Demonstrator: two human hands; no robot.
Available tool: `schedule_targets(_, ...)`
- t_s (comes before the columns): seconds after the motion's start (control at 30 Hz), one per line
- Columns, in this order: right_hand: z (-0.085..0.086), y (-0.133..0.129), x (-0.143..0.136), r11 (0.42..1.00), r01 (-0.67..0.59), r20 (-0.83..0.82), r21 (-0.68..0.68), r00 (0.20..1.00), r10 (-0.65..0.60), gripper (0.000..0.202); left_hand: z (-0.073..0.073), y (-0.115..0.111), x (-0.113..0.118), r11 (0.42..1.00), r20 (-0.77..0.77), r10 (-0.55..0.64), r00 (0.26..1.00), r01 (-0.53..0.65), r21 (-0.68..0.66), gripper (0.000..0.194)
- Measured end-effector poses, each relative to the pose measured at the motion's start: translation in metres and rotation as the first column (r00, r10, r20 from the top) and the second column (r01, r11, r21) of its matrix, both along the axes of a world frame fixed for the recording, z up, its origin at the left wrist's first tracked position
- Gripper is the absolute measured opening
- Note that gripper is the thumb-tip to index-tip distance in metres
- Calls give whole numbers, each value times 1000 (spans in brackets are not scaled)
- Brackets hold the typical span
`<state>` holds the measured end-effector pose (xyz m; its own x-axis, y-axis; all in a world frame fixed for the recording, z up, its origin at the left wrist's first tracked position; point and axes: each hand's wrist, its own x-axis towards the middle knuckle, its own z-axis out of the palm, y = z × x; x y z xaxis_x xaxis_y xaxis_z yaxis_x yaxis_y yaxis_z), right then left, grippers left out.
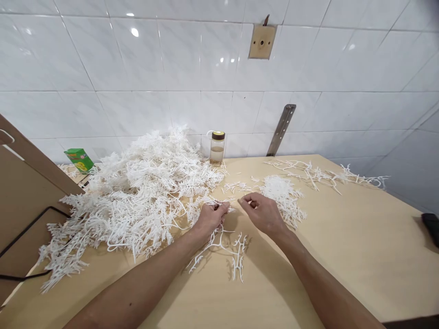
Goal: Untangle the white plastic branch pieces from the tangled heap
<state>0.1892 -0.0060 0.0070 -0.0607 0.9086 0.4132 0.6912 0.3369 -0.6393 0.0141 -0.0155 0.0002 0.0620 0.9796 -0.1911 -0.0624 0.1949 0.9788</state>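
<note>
My left hand is closed on a white branched plastic sprig, whose thin forked arms spread below the fingers toward me. To its right, a short gap away, my right hand is in a pinch with thumb and forefinger pressed together. Whatever may be between those fingertips is too small to make out. A large heap of white branched sprigs lies to the left of my left hand. Just beyond my right hand is a small pile of short white pieces.
Stripped white branches lie at the table's back right. A lidded bottle of liquid stands by the tiled wall, near a metal bracket. At left are a green box and a brown board. A black object sits far right.
</note>
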Motion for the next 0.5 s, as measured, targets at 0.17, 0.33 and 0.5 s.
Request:
schedule_targets(0.17, -3, -7, -17, 985, -170, 10, 26, 985, 170, 17, 6, -2, 0, 1000, -32, 16, 999, -15, 12, 43)
schedule_targets(0.33, -8, -7, -22, 990, -142, 24, -13, 990, 142, 17, 7, -2, 0, 1000, -68, 26, 997, -25, 19, 41)
schedule_targets(0.5, -5, -10, -26, 988, -54, 10, -143, 998, 56, 20, 1, -1, 2, 999, -106, 41, 994, -38, 33, 41)
